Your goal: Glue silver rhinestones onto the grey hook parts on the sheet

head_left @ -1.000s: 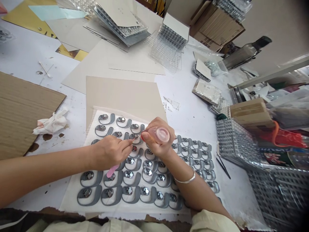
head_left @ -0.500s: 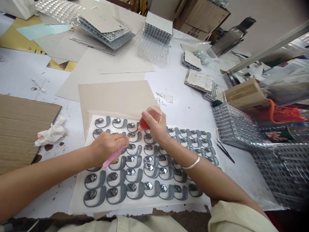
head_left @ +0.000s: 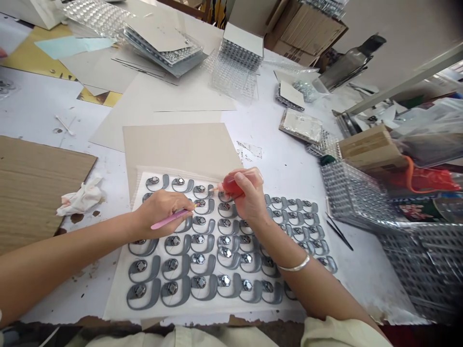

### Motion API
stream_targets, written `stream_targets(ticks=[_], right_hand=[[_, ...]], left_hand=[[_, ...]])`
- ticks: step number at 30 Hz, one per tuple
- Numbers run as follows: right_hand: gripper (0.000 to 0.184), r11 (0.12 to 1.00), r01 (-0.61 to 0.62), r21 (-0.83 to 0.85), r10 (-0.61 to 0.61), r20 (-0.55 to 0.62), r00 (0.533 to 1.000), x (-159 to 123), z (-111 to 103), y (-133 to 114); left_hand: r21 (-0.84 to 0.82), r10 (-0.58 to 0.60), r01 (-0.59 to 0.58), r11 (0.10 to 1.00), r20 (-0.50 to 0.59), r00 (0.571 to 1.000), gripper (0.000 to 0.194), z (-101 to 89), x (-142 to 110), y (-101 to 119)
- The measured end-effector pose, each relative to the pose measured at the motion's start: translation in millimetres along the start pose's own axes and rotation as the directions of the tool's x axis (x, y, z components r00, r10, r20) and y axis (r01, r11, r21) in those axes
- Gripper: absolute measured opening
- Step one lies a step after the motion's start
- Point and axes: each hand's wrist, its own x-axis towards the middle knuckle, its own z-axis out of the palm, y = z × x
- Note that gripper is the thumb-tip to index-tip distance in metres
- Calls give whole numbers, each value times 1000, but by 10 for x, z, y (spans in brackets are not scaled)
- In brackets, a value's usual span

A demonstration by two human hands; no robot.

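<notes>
Gripping a red-filled squeeze bottle [head_left: 231, 185] firmly in the right hand [head_left: 251, 197], the person holds its nozzle just above the grey hook-shaped pieces [head_left: 173, 244] set with round silver gems, while the left hand [head_left: 159, 211] closes on a pink-handled tool [head_left: 170, 220], its tip over the same rows. The bottle now lies flatter than in the earlier view, its nozzle farther from the tool's tip. The pieces sit in rows on a backing sheet [head_left: 119, 308] on a white table [head_left: 278, 168], with brown cardboard [head_left: 36, 188] and a crumpled tissue [head_left: 75, 197] to the left, stacked clear plastic trays [head_left: 347, 197] to the right and cardboard boxes [head_left: 307, 24] beyond
</notes>
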Motion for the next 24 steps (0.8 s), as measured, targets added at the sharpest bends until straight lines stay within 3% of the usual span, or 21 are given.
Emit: stream_targets(ticks=[6,14,24], right_hand=[[36,997,57,-50,-61,-74,995,-59,-5,91],[32,985,120,-124,-126,-39,991,-95,-7,131],[34,985,105,-138,-113,-47,992,-90,-13,146]], left_hand=[[-47,-42,42,998,1,999,9,-7,-15,-18],[-40,-28,27,999,-29,999,7,11,-16,-44],[-17,-1,1,1000,-38,999,7,11,-12,-31]])
